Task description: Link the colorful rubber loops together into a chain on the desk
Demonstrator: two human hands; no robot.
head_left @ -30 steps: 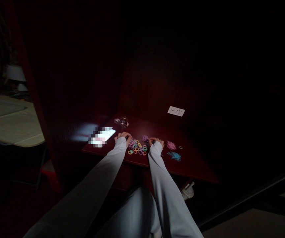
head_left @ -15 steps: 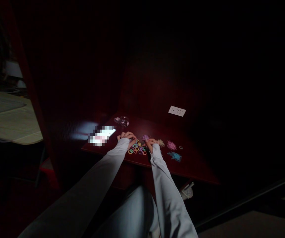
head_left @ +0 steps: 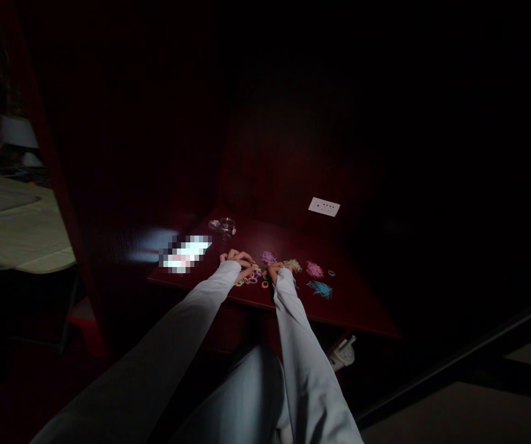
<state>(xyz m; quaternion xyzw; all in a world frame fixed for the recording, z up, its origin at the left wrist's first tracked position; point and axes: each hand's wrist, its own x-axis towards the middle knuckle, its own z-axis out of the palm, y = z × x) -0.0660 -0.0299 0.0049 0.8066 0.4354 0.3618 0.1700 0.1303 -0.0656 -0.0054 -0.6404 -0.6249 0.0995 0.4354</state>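
Observation:
On the dark red tabletop (head_left: 353,311), small coloured hair ties (head_left: 253,280) lie in a loose group between my two hands. My left hand (head_left: 238,260) is over the left side of the group, palm down with its fingers spread. My right hand (head_left: 276,270) is at the right side, fingers bent and pointing left; whatever is between them is too small and dark to make out. Beyond and beside it lie piles of thin bands: purple (head_left: 268,257), pale yellow (head_left: 294,266), pink (head_left: 314,269) and blue (head_left: 321,289). One pale ring (head_left: 331,272) lies apart at the right.
A lit, blurred-out screen (head_left: 185,255) lies at the table's left end. Behind it stands a small clear container (head_left: 227,229). A white socket plate (head_left: 324,206) is on the back wall. A lidded cup (head_left: 341,354) shows below the table's front edge.
The view has shifted slightly. My left hand has spread lower over the hair ties and covers more of them. My right hand has moved a little, staying beside the group.

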